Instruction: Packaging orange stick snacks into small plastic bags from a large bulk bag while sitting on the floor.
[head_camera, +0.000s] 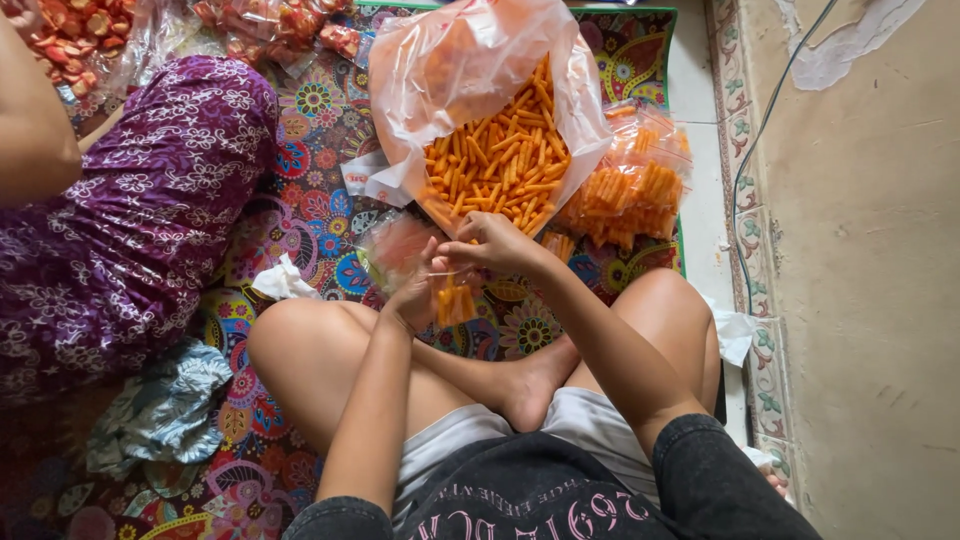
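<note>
1. A multicoloured floral patterned mat (310, 215) covers the floor.
2. A purple white-flowered garment (130, 215) drapes another seated person at the left.
3. A crumpled light-blue patterned cloth (160, 405) lies on the mat.
4. Clear bags of red snacks (270, 22) sit along the top edge.
5. A thin dark cable (752, 150) runs over the bare beige floor (870, 300).

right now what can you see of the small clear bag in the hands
The small clear bag is thin, see-through plastic, partly filled with orange stick snacks that sit upright at its bottom. It hangs above the patterned mat, just below the big open bag of the same sticks. The left hand holds its left side, and the right hand pinches its top edge. Its mouth looks open, though the fingers hide part of it.
</note>
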